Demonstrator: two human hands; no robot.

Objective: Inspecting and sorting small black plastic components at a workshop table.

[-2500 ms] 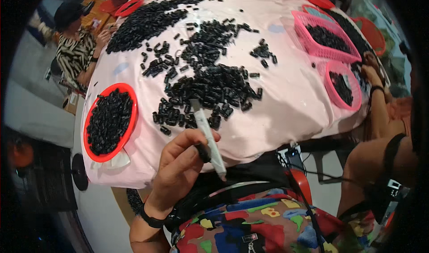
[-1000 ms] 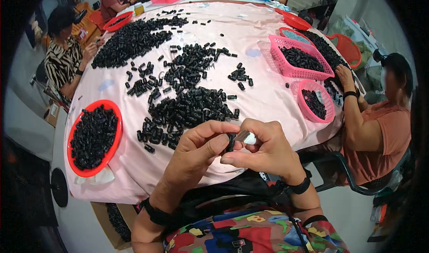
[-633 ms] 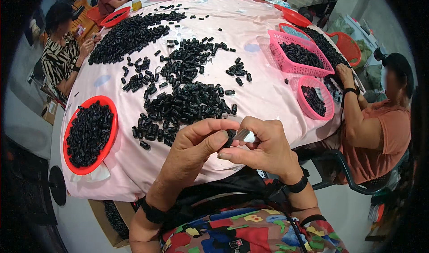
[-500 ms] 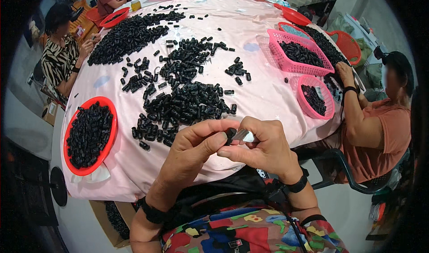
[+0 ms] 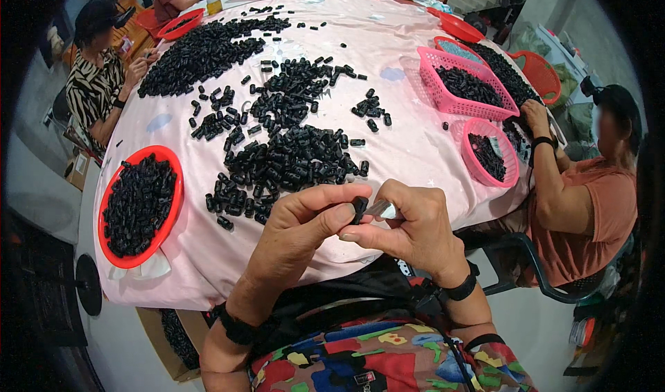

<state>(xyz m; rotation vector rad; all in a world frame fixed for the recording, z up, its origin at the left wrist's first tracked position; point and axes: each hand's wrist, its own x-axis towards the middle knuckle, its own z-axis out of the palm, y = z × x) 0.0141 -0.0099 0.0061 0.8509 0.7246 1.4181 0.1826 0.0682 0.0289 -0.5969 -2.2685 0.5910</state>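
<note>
Between the thumb and fingers of my left hand (image 5: 308,222) is a small black plastic part (image 5: 359,209). My right hand (image 5: 412,229) is closed round a short, shiny metal blade (image 5: 382,210), whose handle is hidden in the fist. The blade lies against or very close to the black part; contact is hard to make out. Both hands meet above the near edge of the table. Just beyond them spreads a loose heap of similar black cylindrical parts (image 5: 287,158).
A red basin (image 5: 179,184) of black parts stands at the left on the pink tablecloth (image 5: 415,156). Pink baskets (image 5: 509,108) hold more parts at the right. A person in an orange shirt (image 5: 589,198) sits at the right, another in a patterned shirt (image 5: 93,90) at the left.
My hands hold nearly the same place. The blade has tilted slightly and sits a little farther right of the black part's edge.
</note>
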